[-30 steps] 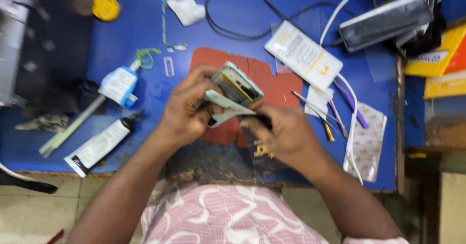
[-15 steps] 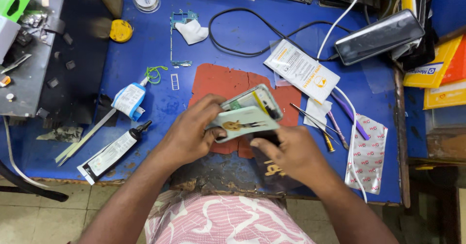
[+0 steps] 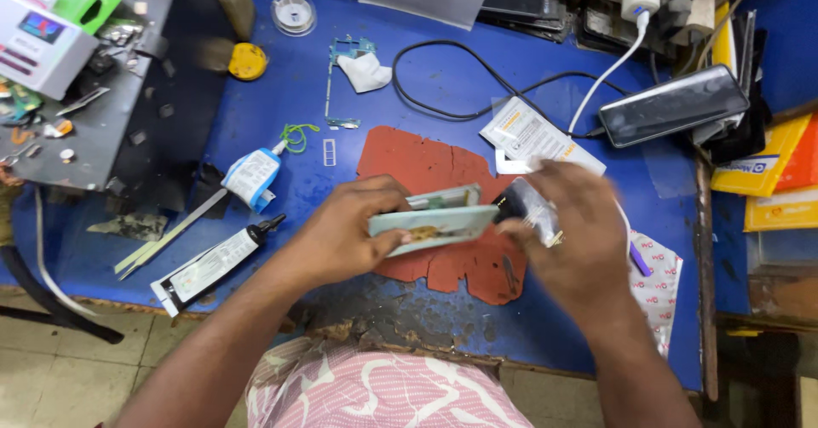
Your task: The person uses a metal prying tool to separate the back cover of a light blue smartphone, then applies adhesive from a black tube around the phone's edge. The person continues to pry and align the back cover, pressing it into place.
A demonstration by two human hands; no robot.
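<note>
A cluttered blue workbench (image 3: 281, 96) carries a worn red mat (image 3: 426, 160), a black glue tube (image 3: 217, 259) and a dark phone (image 3: 673, 104) on a charging cable. From the head camera, the left hand (image 3: 345, 232) is clamped on a pale green phone (image 3: 433, 224), held flat above the mat. Its back cover looks parted from the body, not yet removed. The right hand (image 3: 571, 241) is blurred at the phone's end; whether it grips, I cannot tell.

The pale green phone (image 3: 433, 224) now lies level between the hands instead of tilted. The right hand (image 3: 569, 239) has shifted to its right end, blurred.
</note>
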